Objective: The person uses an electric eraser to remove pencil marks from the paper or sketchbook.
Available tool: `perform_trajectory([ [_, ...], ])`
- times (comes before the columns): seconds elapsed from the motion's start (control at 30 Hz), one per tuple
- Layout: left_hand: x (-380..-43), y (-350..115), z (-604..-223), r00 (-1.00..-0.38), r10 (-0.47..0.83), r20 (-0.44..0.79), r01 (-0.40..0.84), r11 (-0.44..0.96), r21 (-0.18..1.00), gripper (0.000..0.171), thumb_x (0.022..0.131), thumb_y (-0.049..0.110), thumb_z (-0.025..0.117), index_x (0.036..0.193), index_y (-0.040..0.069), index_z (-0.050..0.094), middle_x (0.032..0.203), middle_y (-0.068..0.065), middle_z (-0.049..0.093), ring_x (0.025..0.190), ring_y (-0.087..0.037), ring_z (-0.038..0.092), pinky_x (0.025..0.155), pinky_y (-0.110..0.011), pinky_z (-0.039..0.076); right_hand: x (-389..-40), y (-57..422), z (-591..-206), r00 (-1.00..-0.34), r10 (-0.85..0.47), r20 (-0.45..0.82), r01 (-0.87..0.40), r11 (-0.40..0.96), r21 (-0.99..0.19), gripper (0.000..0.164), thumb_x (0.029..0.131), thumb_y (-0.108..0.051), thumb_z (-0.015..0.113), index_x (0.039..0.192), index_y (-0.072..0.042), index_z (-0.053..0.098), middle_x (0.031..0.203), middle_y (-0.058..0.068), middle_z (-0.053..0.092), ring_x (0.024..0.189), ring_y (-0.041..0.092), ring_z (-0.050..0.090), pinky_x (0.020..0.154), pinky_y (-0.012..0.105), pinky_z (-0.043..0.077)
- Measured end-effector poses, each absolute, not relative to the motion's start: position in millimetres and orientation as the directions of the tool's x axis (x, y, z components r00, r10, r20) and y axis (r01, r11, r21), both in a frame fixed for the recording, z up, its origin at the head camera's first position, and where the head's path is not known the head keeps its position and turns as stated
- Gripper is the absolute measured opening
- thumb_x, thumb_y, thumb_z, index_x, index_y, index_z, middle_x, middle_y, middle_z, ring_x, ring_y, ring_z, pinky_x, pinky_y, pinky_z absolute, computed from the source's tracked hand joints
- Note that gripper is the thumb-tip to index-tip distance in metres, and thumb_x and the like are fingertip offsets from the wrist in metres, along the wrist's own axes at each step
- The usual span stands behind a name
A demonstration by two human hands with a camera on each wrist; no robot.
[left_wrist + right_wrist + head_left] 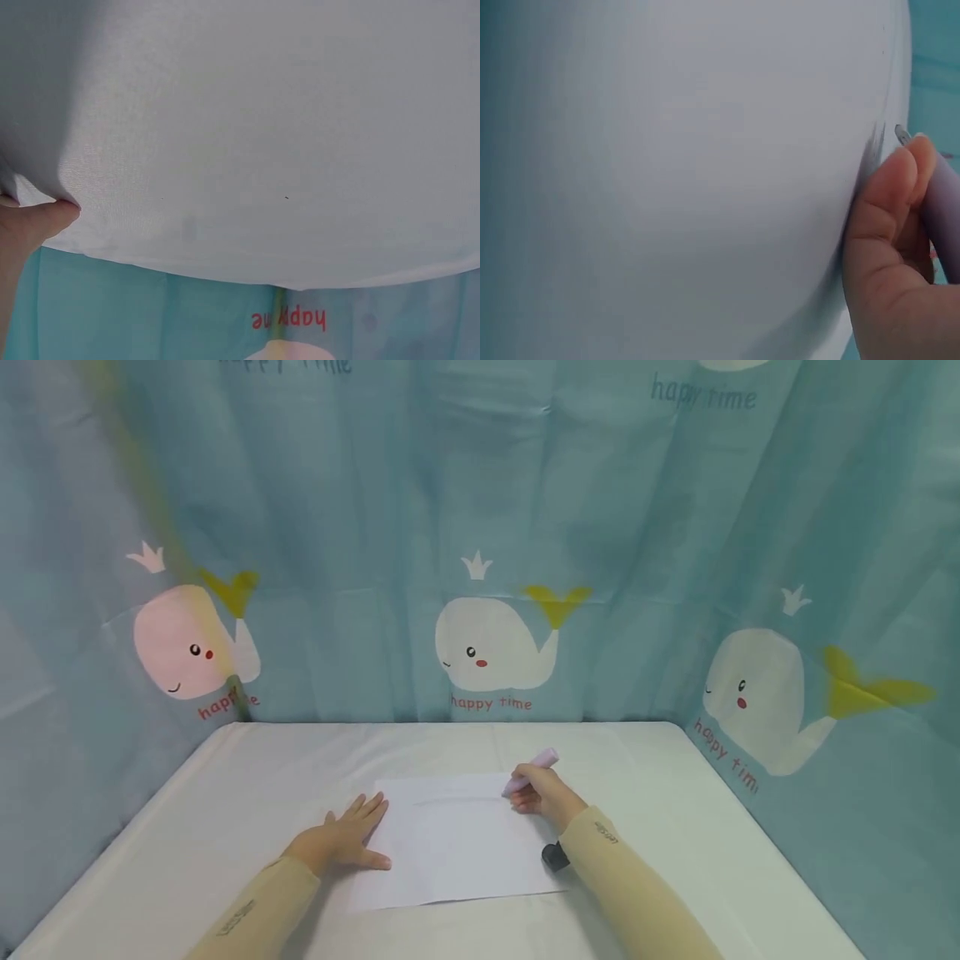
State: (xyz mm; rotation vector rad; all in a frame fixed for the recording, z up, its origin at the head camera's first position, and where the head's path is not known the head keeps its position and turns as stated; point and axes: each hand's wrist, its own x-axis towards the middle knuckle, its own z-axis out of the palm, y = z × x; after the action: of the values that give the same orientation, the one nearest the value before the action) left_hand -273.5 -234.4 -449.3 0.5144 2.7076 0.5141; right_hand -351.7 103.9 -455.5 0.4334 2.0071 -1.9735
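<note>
A white sheet of paper [457,852] lies on the white-covered table, with a faint line across its upper part. My left hand [341,842] rests at the sheet's left edge with fingers spread. In the left wrist view only part of the left hand [34,225] shows, at the left edge. Near the sheet's upper right corner my right hand [543,795] pinches a lilac pen-shaped tool [543,760], tip down at the paper. The right wrist view shows the tool's small grey tip [901,133] past the thumb and finger; its exact kind is unclear.
The white tabletop [645,827] extends around the sheet. Behind and beside it hangs a teal curtain [360,652] printed with whales. A small black object [555,857] shows by the right wrist, partly behind the sleeve.
</note>
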Motion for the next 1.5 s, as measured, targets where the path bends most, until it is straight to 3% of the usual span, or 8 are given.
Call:
perform_trajectory([
  [0.33,-288.5,-214.6,-443.3,-0.865,0.418,-0.276,0.313,0.881,0.355,0.105,0.077,0.052,0.076,0.150,-0.003,0.025,0.159,-0.022,0.014,0.144,-0.046,0.005,0.103,-0.076,0.005,-354.7,122.2,-452.1,-0.912,0.086,-0.400,0.399,-0.023,-0.916,0.011,0.081,-0.005,0.057,0.087,0.005,0.058,0.059,0.008,0.057,0.045,0.011,0.052,0.045,0.019,0.046],
  [0.87,-275.5,-230.1,-440.6,-0.875,0.399,-0.273,0.292,0.886,0.360,0.105,0.077,0.052,0.077,0.149,-0.006,0.027,0.157,-0.026,0.015,0.143,-0.049,0.006,0.100,-0.078,0.006,-350.4,97.8,-450.3,-0.923,0.023,-0.384,0.384,0.076,-0.920,0.014,0.085,-0.008,0.059,0.092,0.004,0.059,0.062,0.006,0.058,0.046,0.009,0.052,0.046,0.018,0.046],
  [1.2,-275.7,-231.2,-445.6,-0.877,0.390,-0.281,0.287,0.894,0.345,0.106,0.076,0.054,0.075,0.149,-0.005,0.027,0.157,-0.025,0.015,0.143,-0.048,0.006,0.101,-0.078,0.006,-345.2,102.1,-451.7,-0.919,0.023,-0.394,0.394,0.009,-0.919,0.017,0.082,-0.009,0.056,0.091,0.005,0.059,0.060,0.008,0.058,0.047,0.012,0.053,0.048,0.021,0.047],
  [1.5,-277.5,-231.4,-447.3,-0.884,0.379,-0.275,0.283,0.900,0.331,0.107,0.075,0.055,0.076,0.149,-0.004,0.027,0.157,-0.025,0.016,0.143,-0.048,0.007,0.101,-0.078,0.007,-342.9,96.8,-454.0,-0.913,0.106,-0.394,0.393,-0.027,-0.919,0.014,0.081,-0.004,0.059,0.090,0.007,0.059,0.062,0.009,0.060,0.046,0.011,0.054,0.047,0.020,0.048],
])
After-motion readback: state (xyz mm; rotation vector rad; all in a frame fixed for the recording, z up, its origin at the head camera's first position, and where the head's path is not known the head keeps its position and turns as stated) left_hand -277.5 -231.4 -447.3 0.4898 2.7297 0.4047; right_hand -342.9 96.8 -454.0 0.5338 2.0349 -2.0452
